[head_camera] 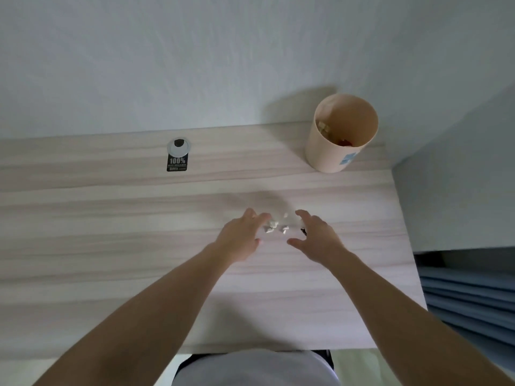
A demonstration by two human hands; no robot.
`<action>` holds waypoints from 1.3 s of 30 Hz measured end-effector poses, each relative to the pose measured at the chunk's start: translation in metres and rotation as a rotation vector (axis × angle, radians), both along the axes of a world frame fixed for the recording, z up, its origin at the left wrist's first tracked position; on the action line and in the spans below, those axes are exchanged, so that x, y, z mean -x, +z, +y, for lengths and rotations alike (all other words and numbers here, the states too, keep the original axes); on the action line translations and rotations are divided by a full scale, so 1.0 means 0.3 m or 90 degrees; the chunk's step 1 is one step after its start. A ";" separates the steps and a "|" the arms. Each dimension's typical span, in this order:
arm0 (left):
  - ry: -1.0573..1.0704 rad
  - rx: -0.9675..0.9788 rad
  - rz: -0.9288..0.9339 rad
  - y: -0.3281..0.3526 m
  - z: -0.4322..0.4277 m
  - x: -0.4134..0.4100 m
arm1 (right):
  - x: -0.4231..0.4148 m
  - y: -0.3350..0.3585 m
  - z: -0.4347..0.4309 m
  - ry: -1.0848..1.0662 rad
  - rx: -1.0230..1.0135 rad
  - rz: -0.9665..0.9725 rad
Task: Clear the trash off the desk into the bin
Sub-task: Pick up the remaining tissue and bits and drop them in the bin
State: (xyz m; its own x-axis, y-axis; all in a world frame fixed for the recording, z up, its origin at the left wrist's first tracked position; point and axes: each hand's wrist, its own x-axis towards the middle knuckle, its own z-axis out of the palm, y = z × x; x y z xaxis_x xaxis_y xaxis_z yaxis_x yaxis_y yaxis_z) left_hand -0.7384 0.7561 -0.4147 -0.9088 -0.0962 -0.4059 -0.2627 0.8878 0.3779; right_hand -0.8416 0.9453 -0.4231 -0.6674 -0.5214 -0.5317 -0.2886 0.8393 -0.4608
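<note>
Several small white paper scraps (274,225) lie in a loose cluster on the pale wooden desk (111,246). My left hand (242,238) rests just left of them, fingers spread and touching the nearest scrap. My right hand (315,238) is just right of the cluster, fingers apart and curved; something small and dark shows under its fingers, too blurred to name. A beige round bin (320,151) stands on the desk at the back right, with some trash inside it.
A black tag printed "100%" (177,162) hangs from a round white cable grommet (179,146) near the wall. The desk's right edge borders a grey wall and blue fabric (468,299). My torso sits at the front edge.
</note>
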 end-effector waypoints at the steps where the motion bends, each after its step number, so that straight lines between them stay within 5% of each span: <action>1: -0.006 0.000 -0.010 -0.016 0.000 0.013 | 0.006 -0.011 -0.008 0.003 0.000 -0.008; 19: -0.012 -0.085 0.052 -0.164 0.007 0.122 | 0.064 -0.097 -0.099 0.055 0.058 -0.032; 30: 0.021 -0.075 0.057 -0.183 -0.004 0.107 | 0.018 -0.131 -0.096 0.044 0.147 0.062; 39: 0.065 -0.090 0.082 -0.173 -0.016 0.075 | 0.030 -0.128 -0.102 0.091 0.063 0.051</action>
